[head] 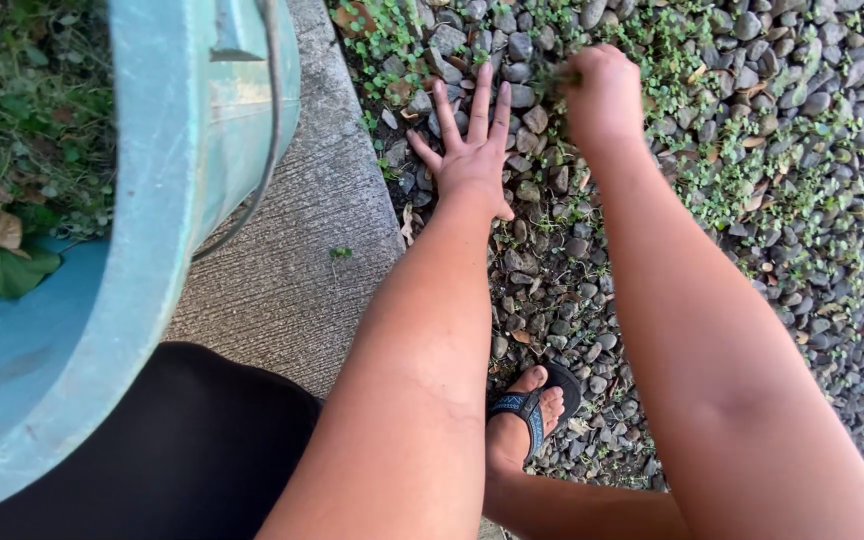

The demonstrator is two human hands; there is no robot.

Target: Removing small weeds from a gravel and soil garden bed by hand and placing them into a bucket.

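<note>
Weeds (652,60) thread the gravel (832,250) beside the concrete edge (292,270); left hand (467,150) lies flat, released; right hand (602,95) is clenched around weeds; bucket (152,200) stands on the concrete.

bucket (152,200) left, on concrete strip (292,260) | gravel (802,200) right | weeds (682,60) in gravel

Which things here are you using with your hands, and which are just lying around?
In use:
- left hand, flat on the gravel
- right hand, closed on small weeds
- blue bucket, with pulled greenery inside

Just there:
- concrete strip
- sandal on the foot
- dry leaves among the stones
</note>
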